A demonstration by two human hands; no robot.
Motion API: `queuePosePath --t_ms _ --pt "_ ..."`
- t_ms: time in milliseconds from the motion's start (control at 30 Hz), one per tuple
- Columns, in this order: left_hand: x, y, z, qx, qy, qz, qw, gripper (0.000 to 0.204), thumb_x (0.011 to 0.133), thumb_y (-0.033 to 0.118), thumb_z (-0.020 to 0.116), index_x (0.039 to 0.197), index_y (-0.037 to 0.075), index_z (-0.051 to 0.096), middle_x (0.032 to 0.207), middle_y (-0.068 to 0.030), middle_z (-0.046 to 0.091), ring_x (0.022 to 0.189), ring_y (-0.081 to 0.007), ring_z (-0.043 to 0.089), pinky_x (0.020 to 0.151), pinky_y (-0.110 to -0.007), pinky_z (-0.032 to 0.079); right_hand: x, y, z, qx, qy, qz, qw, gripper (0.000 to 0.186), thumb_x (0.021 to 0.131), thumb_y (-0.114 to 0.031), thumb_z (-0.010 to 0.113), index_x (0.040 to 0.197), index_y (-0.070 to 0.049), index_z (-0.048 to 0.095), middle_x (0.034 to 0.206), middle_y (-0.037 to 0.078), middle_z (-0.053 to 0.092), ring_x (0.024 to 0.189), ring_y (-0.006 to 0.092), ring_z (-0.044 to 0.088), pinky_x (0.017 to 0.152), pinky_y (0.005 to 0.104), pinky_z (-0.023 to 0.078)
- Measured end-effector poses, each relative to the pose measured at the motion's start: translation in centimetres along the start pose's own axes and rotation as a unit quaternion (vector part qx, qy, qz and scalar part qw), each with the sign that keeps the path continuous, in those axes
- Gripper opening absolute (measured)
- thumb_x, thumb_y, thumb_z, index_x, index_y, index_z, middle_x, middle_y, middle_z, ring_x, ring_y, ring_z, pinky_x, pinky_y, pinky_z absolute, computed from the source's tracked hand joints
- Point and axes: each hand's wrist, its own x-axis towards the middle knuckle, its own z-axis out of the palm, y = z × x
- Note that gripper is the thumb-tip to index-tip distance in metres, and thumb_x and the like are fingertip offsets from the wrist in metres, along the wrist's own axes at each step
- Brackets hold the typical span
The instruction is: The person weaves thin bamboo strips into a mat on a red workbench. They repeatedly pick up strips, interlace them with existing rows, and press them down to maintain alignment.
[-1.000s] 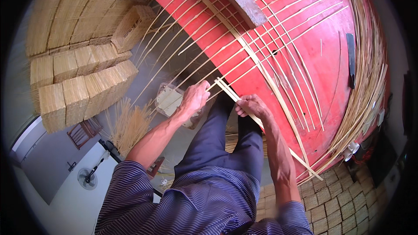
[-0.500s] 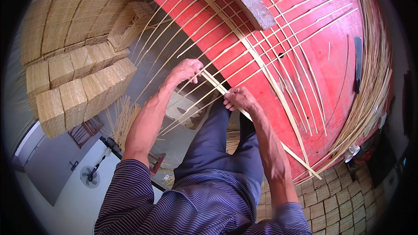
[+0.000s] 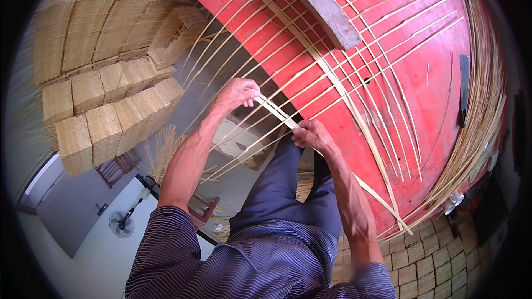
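Observation:
A flat pale bamboo strip runs between my two hands, crossing several thinner strips that stick out past the red table's edge. At its upper-left end, my left hand is closed, pinching the strip. My right hand is closed round the same strip lower down, above my right thigh; beyond it the strip continues to the lower right. On the table lies an open lattice of bamboo strips, with one wider strip woven through. A long stone-like block rests on the lattice.
A curved bundle of loose strips lines the right side of the red table, near a dark flat blade-like tool. Woven boxes are stacked at left. A fan stands at lower left; more woven pieces lie lower right.
The whole scene has shifted slightly right and down in the picture. Both hands keep hold of the strip, with only small changes in position.

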Motion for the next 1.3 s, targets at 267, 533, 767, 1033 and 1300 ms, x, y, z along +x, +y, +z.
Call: queuePosePath --t_ms 267,533,767,1033,1300 --pt "-1.0 0.5 -3.4 0.082 0.055 0.014 0.995 0.018 0.09 0.02 0.066 0.09 0.002 0.07 0.071 -0.0032 0.067 0.061 -0.0097 0.064 0.054 -0.023 0.05 -2.2 3.6 -2.1 -0.043 0.07 0.002 0.997 0.022 0.091 -0.019 0.066 0.091 0.002 0.072 0.075 0.009 0.072 0.071 0.0157 0.07 0.068 0.0318 0.056" --pt "-1.6 -3.0 -9.6 0.028 0.009 -0.007 1.0 0.019 0.093 0.02 0.065 0.093 0.001 0.068 0.071 -0.0041 0.066 0.062 -0.0104 0.065 0.054 -0.023 0.049 -2.2 5.6 -3.1 -0.081 0.024 0.023 0.996 0.021 0.091 -0.019 0.065 0.083 0.0 0.071 0.07 0.005 0.069 0.065 0.0132 0.065 0.065 0.0295 0.054" --pt "0.6 -0.3 -7.6 0.063 -0.024 -0.011 0.998 0.018 0.093 0.021 0.065 0.086 0.004 0.066 0.071 -0.0014 0.063 0.06 -0.0091 0.061 0.052 -0.024 0.047 -4.1 5.0 -4.9 0.0 -0.02 0.058 0.998 0.028 0.097 -0.027 0.062 0.088 -0.002 0.069 0.074 0.005 0.068 0.068 0.0157 0.066 0.067 0.0308 0.056" --pt "1.0 -1.1 -6.0 0.086 -0.034 -0.034 0.995 0.017 0.092 0.019 0.064 0.085 0.004 0.064 0.072 -0.0016 0.063 0.06 -0.0088 0.06 0.052 -0.024 0.047 -5.2 5.2 -5.8 0.021 -0.047 0.062 0.997 0.034 0.101 -0.034 0.059 0.093 -0.002 0.069 0.078 0.005 0.069 0.069 0.0148 0.067 0.065 0.0298 0.057" --pt "-0.5 0.0 -5.0 0.16 0.139 0.035 0.977 0.014 0.088 0.016 0.064 0.086 0.002 0.065 0.068 -0.0077 0.064 0.059 -0.0152 0.063 0.056 -0.032 0.051 -5.9 6.4 -5.5 0.013 -0.018 0.039 0.999 0.026 0.099 -0.023 0.061 0.089 -0.001 0.068 0.074 0.005 0.067 0.063 0.0126 0.064 0.059 0.0278 0.054"
